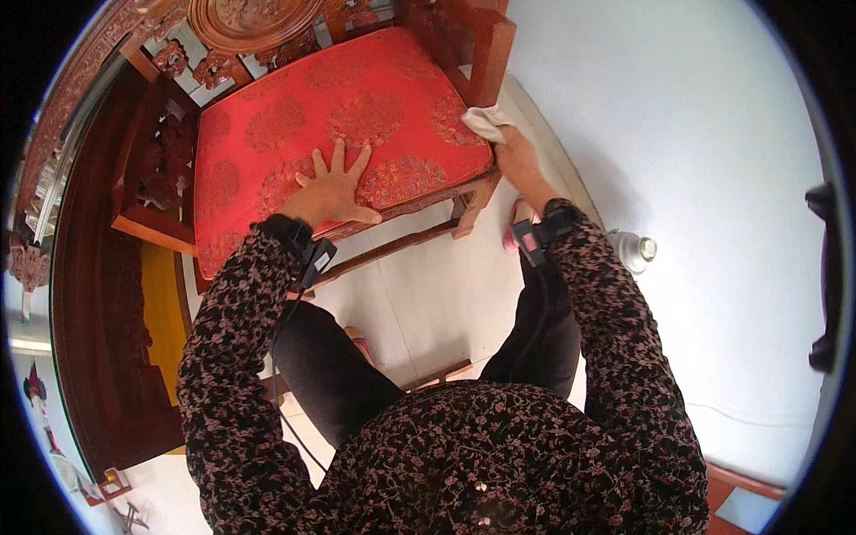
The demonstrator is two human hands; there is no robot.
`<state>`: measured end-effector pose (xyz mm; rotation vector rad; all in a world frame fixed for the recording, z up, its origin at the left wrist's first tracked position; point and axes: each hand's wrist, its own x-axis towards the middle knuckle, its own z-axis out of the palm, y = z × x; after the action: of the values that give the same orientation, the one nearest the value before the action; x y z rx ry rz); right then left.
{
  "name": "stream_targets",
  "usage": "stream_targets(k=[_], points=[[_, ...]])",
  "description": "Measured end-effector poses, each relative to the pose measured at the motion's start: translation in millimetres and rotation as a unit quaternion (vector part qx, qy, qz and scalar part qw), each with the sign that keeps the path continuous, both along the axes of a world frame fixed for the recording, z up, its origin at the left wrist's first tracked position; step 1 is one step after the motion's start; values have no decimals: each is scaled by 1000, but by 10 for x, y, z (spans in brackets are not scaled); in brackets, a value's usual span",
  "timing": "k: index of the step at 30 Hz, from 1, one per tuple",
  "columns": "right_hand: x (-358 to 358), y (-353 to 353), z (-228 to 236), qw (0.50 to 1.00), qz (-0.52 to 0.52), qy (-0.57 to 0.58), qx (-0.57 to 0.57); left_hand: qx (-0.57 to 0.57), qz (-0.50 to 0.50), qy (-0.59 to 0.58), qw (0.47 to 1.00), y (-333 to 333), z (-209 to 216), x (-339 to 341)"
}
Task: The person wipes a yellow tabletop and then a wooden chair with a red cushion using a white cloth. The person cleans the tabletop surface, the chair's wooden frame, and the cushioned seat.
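Cushion [343,85], red with round woven patterns, lies toward 11 o'clock on the seat of a carved wooden chair [489,55]; clock directions taken from view centre, 12 at top. Left hand [332,189], between 10 and 11 o'clock, rests palm down near the cushion's front edge: fingers spread well apart, nothing gripped. Right hand [524,167], between 1 and 2 o'clock, is just beside the cushion's right front corner, fingers closed on a white cloth [484,123]. Cloth sits at 1 o'clock, bunched beyond the fingers, at the cushion's right edge near the armrest post; exact finger placement on it cannot be told. Both wrists carry black straps with small boxes. At 3 o'clock, a white round object [631,253] with a shiny end, partly behind the right sleeve; kind unclear. Pale wall [713,160] from 2 to 4 o'clock; dark wooden furniture [107,357] toward 8 o'clock.
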<state>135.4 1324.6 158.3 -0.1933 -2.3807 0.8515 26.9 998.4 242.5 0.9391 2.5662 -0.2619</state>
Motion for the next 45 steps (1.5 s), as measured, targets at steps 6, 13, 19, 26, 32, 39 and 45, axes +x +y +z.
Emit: stream_targets(k=[6,13,19,26,32,39,45], points=[[66,547,58,980,35,-131,-143,59,-68,76,993,-120,-56,220],[-337,814,654,960,115,-91,-240,105,-81,114,985,-119,24,386],[-867,802,581,934,349,43,-70,124,-87,131,980,-73,85,429],[-19,735,807,935,157,-157,-275,151,-92,156,972,-119,-42,340],[437,230,127,906,50,-83,-412,170,-107,181,963,-148,-113,264],[695,216,-822,952,0,-217,-217,165,-108,179,964,-119,-133,236],[651,149,-1031,776,40,-18,-630,160,-122,193,960,-84,-40,344]])
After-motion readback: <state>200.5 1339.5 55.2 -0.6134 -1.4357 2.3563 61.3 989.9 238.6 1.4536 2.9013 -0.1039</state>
